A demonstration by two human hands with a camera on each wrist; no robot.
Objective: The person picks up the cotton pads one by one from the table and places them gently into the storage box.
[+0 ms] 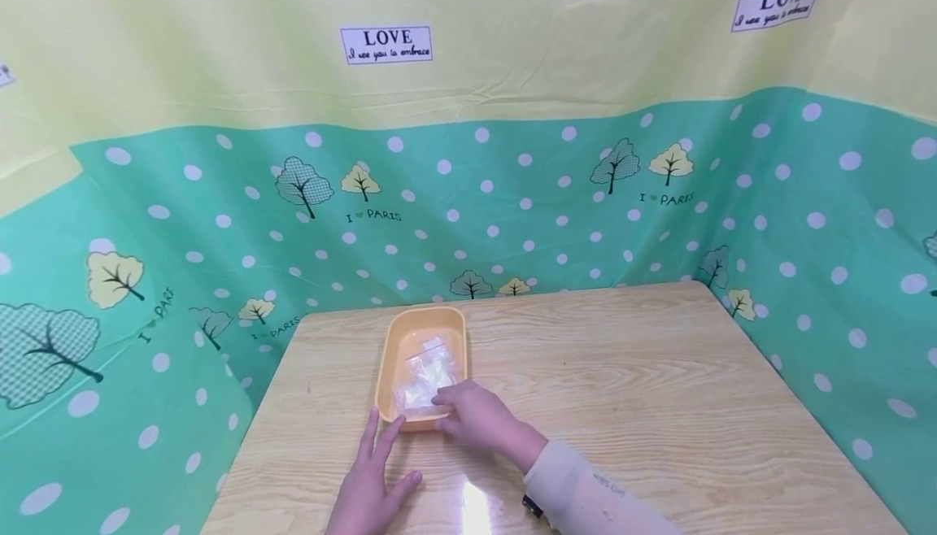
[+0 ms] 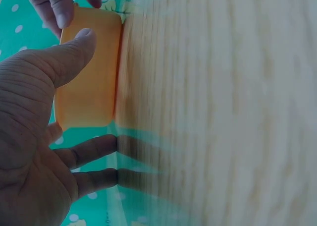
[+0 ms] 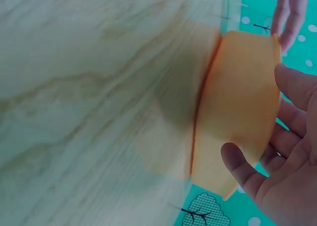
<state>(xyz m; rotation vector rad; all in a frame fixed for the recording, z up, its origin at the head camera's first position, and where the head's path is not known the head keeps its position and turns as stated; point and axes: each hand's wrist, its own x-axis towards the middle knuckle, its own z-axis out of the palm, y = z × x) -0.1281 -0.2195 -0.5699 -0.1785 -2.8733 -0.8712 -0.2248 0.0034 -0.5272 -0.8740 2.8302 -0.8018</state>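
Note:
An orange-yellow plastic basin point(image 1: 385, 356) stands on the table, holding transparent zip bags point(image 1: 432, 368) with whitish contents that I cannot make out. My left hand point(image 1: 369, 482) is spread out at the basin's near left corner, its fingertips close to the rim. In the left wrist view, its thumb point(image 2: 74, 55) lies in front of the basin's near wall point(image 2: 91, 87). Over the near right rim reaches my right hand point(image 1: 476, 417), some fingers above the bags. The right wrist view shows its fingers point(image 3: 242, 169) loosely bent around the rim; the rim hides some fingertips.
The wood-grain table point(image 1: 622, 380) extends to the right of the basin. A green and yellow curtain point(image 1: 512, 202) with dots and trees closes in the back and both sides, near the basin's far end. A light-coloured sleeve point(image 1: 586, 490) covers my right forearm.

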